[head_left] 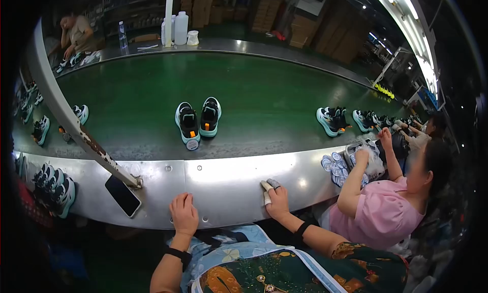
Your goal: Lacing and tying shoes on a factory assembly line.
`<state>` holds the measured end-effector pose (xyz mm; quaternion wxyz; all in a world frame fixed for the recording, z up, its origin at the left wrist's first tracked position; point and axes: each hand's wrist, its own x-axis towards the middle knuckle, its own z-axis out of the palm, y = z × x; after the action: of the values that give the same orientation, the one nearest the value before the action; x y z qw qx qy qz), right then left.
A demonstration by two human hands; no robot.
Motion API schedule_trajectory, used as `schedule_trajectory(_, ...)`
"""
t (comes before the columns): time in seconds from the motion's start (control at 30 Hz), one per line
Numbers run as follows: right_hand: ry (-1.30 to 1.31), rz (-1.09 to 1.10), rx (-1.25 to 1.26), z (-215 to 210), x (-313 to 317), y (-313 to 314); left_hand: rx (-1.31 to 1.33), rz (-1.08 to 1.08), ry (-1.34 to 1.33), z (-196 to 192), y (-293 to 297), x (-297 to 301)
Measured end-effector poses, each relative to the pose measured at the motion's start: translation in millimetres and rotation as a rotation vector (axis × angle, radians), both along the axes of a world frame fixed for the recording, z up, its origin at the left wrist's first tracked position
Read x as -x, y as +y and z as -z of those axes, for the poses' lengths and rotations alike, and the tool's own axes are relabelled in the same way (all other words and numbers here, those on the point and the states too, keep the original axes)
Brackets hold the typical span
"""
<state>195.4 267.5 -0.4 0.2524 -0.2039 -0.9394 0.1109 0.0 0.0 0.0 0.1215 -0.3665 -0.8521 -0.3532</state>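
Observation:
My left hand (184, 213) rests on the metal ledge (239, 166), holding nothing, its fingers lying loosely on the surface. To its right my right hand (276, 200) also lies on the ledge with fingers apart and bare of any object; pale covers sit on some of its fingertips. Beyond both hands, on the green conveyor belt (264, 89), stands a pair of black, white and mint sneakers: a left one (186, 121) with a round sticker-like patch at its near end, and a right one (209, 116). Neither hand touches them.
A phone (122, 195) lies on the ledge beside a worn metal post (91, 145). Several sneakers (56, 189) stand at the left. At right, a co-worker in pink (381, 206) handles clear plastic near round labels (336, 168). More sneakers (333, 121) line the belt. White bottles (180, 28) stand across.

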Motion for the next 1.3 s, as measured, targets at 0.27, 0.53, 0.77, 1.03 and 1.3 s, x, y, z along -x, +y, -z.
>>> schedule_trajectory(0.27,-0.013,0.012,-0.010,-5.7,-5.5,1.0,0.004,-0.004,0.013,-1.7,4.2,-6.0)
schedule_trajectory(0.53,-0.012,0.008,-0.019,-4.0,-6.3,4.0,0.016,-0.014,0.023,0.5,6.2,-5.6)
schedule_trajectory(0.77,-0.020,0.017,-0.015,-4.2,-9.5,6.9,0.016,-0.013,0.017,0.8,8.6,-9.1)
schedule_trajectory(1.03,-0.011,0.011,-0.007,-7.8,-11.7,9.1,0.027,-0.007,0.015,0.9,12.5,-12.2)
schedule_trajectory(1.3,-0.006,0.006,-0.009,-7.2,-14.7,14.6,0.022,-0.008,0.023,2.0,16.7,-14.7)
